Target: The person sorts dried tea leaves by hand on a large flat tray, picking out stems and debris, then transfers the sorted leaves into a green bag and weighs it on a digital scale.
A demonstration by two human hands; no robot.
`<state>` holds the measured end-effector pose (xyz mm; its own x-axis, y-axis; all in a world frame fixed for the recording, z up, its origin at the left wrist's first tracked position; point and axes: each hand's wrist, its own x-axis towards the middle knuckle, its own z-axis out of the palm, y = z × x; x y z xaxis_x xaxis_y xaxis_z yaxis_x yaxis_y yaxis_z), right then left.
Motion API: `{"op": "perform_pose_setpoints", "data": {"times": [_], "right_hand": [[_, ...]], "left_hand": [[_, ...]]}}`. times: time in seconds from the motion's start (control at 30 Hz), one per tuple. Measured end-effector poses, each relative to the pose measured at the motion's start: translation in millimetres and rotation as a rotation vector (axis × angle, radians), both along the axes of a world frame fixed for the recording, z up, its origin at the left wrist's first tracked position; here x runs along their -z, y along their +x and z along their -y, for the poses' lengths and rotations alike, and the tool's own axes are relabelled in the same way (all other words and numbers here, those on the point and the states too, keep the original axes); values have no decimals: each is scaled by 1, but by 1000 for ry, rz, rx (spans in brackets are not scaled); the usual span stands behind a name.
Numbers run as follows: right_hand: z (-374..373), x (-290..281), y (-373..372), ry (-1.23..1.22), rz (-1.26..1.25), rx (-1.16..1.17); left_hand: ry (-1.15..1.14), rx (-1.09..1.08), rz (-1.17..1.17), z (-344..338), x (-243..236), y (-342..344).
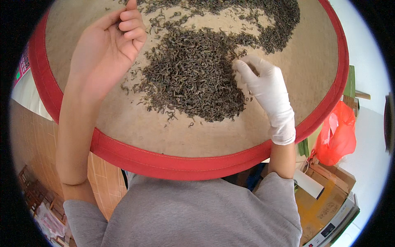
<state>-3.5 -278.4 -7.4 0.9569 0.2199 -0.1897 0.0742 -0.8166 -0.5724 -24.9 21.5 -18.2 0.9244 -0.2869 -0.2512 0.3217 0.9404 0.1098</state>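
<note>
A pile of dark, curled dried tea leaves lies on a large round tan tray with a red cloth rim. My bare left hand is raised over the tray's left side, palm up and fingers curled in. Small dark bits show by its fingers; what they hold is too small to make out. In a white glove, my right hand reaches the pile's right edge. Its thumb and forefinger are pinched together at the leaves, and the fingertips partly hide what is between them.
More tea leaves spread in a band along the tray's far side. Right of the tray are a red plastic bag, a cardboard box and a white roll. Wooden flooring shows at lower left.
</note>
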Motion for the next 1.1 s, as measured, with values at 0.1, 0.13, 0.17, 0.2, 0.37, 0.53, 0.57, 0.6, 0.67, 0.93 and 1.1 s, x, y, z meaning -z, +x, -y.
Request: {"op": "perform_pose_setpoints", "data": {"times": [0.1, 0.13, 0.17, 0.2, 0.37, 0.53, 0.57, 0.6, 0.67, 0.93, 1.1], "right_hand": [[-1, 7, 1, 151, 99, -42], [-2, 6, 1, 164, 129, -100], [-5, 5, 0, 177, 158, -158], [-7, 4, 0, 191, 187, -217], [-15, 11, -1, 124, 321, -430], [-15, 12, -3, 94, 178, -291], [-14, 9, -2, 94, 129, -245], [-9, 14, -1, 164, 239, -254], [-5, 11, 3, 205, 171, -116], [-1, 25, 33, 85, 464, -233], [-32, 39, 29, 35, 521, -482]], "left_hand": [[10, 10, 18, 1, 2, -1], [6, 16, 30, 2, 4, -1], [18, 9, 26, 4, 4, -1], [31, 1, 21, 5, 2, -3], [75, -18, 12, 7, -3, -4], [68, 9, 36, 5, -1, -4], [77, 4, 31, 5, -1, -4], [86, 0, 27, 5, -2, -4], [95, -7, 21, 4, -2, -6], [102, 8, 52, 14, 0, -5], [98, 14, 68, 7, 5, -4]]}}
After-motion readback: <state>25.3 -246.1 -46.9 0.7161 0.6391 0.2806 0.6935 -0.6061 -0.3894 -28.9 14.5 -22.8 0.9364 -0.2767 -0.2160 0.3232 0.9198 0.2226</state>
